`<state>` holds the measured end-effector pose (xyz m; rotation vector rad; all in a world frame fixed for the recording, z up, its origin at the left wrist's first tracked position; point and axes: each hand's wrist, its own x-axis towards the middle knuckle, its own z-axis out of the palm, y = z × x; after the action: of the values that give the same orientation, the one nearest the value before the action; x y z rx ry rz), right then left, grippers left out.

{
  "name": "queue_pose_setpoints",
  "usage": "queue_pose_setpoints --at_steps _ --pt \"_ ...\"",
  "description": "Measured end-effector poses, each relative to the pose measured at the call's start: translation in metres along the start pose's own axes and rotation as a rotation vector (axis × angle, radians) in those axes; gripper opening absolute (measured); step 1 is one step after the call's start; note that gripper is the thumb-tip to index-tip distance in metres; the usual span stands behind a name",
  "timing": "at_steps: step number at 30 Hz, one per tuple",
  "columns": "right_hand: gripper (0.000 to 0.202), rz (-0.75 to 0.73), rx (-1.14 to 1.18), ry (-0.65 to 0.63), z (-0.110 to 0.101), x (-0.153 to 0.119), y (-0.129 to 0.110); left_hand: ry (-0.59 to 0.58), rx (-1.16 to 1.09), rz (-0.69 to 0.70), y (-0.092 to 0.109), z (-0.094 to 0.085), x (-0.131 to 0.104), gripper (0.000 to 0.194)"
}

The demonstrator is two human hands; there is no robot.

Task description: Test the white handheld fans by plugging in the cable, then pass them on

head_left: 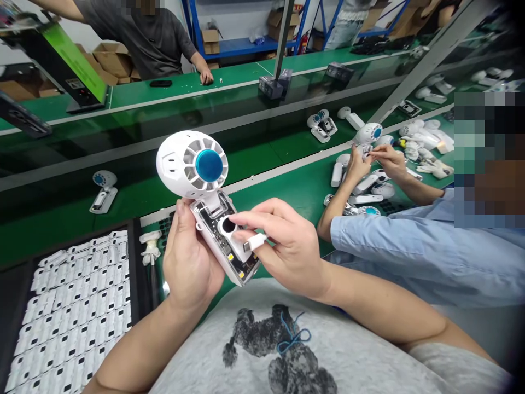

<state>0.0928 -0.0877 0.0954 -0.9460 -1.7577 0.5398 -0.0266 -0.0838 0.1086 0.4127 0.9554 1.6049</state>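
Below the head of the white fan (174, 167), the left hand (186, 265) clasps its opened body; over this, the right hand (292, 243) holds a USB-C plug (256, 242), partly hiding the circuit board (223, 243). Left of the fan lies a tray (136, 262) of white casings (80, 306); right of it, a co-worker's hands (392, 160) hold another fan (367, 132).

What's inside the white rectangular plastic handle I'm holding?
The open handle shows a dark circuit board, a round black part ringed in white, and small yellow squares. The right-hand grip and its white metal-tipped plug cover some; anything beneath the board is hidden.
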Motion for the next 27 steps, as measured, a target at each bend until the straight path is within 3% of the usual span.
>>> queue_pose_setpoints --at_steps 7,11,16,21,27 --pt "0.009 0.086 0.093 -0.064 0.002 0.004 0.0 -0.059 0.006 0.017 -0.003 -0.002 -0.002 0.033" --pt "0.015 0.123 0.127 -0.073 0.004 0.003 -0.002 -0.06 0.002 0.004 -0.002 -0.002 -0.002 0.032" --pt "0.018 -0.01 -0.017 0.04 0.006 -0.002 -0.001 -0.039 -0.018 0.07 -0.003 -0.001 -0.002 0.031" --pt "0.014 -0.203 -0.103 0.135 0.014 -0.004 0.003 0.026 -0.01 0.256 -0.011 -0.002 0.002 0.025" --pt "0.01 -0.158 -0.081 0.099 0.016 0.001 0.005 0.022 0.097 0.276 -0.015 -0.003 0.002 0.025"
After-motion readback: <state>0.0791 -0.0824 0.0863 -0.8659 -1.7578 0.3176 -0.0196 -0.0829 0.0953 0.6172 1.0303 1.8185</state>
